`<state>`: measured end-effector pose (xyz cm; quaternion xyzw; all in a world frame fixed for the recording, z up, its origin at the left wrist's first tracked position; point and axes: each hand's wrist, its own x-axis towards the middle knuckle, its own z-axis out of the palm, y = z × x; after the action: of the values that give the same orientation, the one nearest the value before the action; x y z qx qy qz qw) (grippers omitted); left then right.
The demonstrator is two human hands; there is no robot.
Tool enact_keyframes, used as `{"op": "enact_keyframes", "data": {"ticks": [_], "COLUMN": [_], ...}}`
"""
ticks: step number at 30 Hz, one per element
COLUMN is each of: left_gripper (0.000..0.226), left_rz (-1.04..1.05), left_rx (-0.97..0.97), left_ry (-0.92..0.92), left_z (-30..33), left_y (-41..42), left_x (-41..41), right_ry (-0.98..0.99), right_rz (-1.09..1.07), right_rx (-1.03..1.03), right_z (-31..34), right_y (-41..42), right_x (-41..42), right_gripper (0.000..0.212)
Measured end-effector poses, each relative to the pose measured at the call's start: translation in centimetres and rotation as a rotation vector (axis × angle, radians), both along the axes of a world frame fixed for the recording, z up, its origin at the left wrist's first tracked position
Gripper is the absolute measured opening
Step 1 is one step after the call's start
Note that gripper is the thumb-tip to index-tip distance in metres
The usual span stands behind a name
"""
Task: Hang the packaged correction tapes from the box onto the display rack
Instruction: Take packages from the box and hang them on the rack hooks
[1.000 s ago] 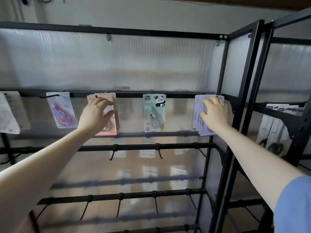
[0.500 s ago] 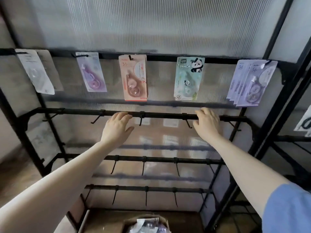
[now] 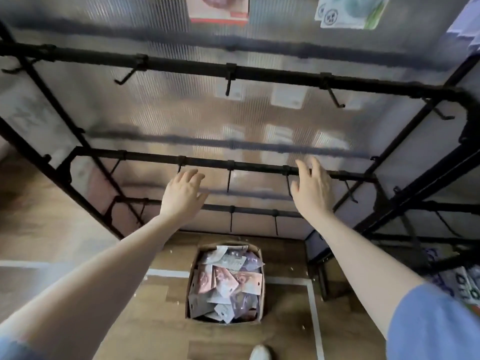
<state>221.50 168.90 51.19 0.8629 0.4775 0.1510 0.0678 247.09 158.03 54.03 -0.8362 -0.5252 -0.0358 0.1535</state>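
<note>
both hands empty above the box of correction tapes

the cardboard box (image 3: 225, 281) stands on the wooden floor (image 3: 78, 229), in front of the foot of the black display rack (image 3: 259, 74). it is filled with a loose heap of packaged correction tapes (image 3: 226, 279), pink, white and lilac cards lying at all angles.

above the box, both arms reach forward toward the rack. the left hand (image 3: 181, 196) is up and to the left of the box, its fingers spread and relaxed, holding nothing. the right hand (image 3: 313, 189) is up and to the right of the box, fingers likewise straight and loose, empty, its fingertips at the height of a hook bar (image 3: 233, 166); whether they touch the bar cannot be told.

far above the box, at the top edge of the view, a pink package (image 3: 218, 9) and a green-and-white package (image 3: 350, 11) hang on the rack, only their lower parts in sight. the hooks on the bars between them and the box carry nothing.

just below the box, a white shoe tip (image 3: 259, 353) shows on the floor. a white line (image 3: 311, 307) runs on the floor to the right of the box.
</note>
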Motion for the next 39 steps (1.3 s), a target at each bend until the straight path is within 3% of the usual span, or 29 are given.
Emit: {"op": "enact_keyframes", "data": {"ticks": [17, 27, 39], "left_gripper": [0.04, 0.044, 0.067], "left_rz": [0.105, 0.071, 0.01], "left_rx": [-0.465, -0.57, -0.667], "left_ry": [0.183, 0.3, 0.386], "left_z": [-27.3, -40.4, -53.4], "left_y": [-5.9, -7.0, -7.4], "left_x": [-3.1, -5.4, -5.4], "right_ry": [0.16, 0.255, 0.003], "right_rz": [0.123, 0.108, 0.212], "right_rx": [-0.526, -0.679, -0.835], "right_z": [-29.3, -42.7, -54.2], "right_y": [-4.3, -6.1, -4.0], "right_x": [-4.1, -6.0, -4.9], "right_gripper": [0.05, 0.041, 0.04]}}
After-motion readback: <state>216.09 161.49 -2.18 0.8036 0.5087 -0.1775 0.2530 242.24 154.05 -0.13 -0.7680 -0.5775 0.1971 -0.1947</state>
